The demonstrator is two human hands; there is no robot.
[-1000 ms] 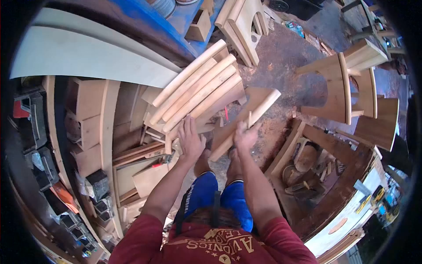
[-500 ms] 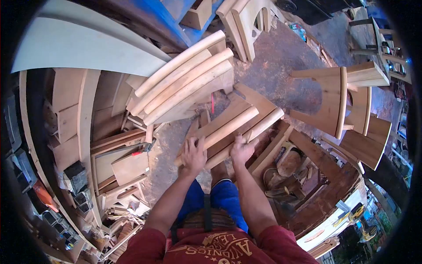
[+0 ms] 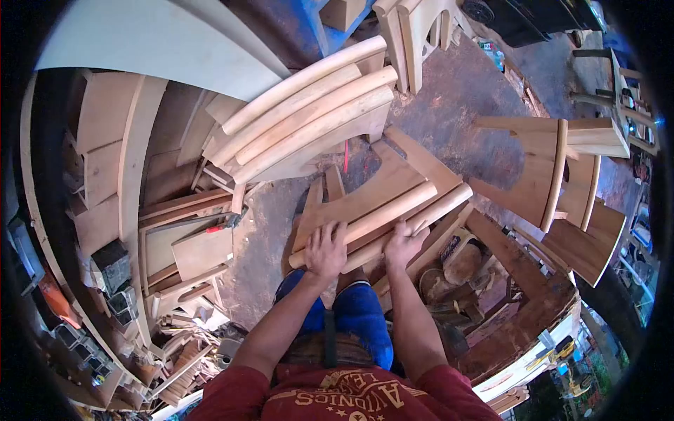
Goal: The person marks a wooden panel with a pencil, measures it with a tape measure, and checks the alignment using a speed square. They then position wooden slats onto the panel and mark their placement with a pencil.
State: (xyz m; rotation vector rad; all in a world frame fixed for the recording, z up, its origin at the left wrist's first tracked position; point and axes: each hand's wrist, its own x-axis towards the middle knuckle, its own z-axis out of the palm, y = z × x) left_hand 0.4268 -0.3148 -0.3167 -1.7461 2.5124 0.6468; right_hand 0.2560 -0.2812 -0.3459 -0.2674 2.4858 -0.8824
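Two wooden end frames with rounded top rails stand close together in front of my legs. My left hand [image 3: 326, 249] lies over the near end of the farther end frame [image 3: 382, 179], its fingers curled across the rounded rail and its thumb hidden. Further right, my right hand [image 3: 406, 244] is closed around the rail of the nearer end frame [image 3: 446, 205]. A small pale bit shows by its fingertips, too small to name.
Several curved-rail wooden pieces [image 3: 319, 116] stand stacked at the upper left. More wooden end frames [image 3: 533, 168] stand at the right. A wooden crate-like frame [image 3: 516, 256] with scraps and containers sits near my right side. Shelves of boards [image 3: 105, 172] line the left.
The view has shifted, so most things appear further right. My hands stay on the same two end frames, with their grip hardly changed.
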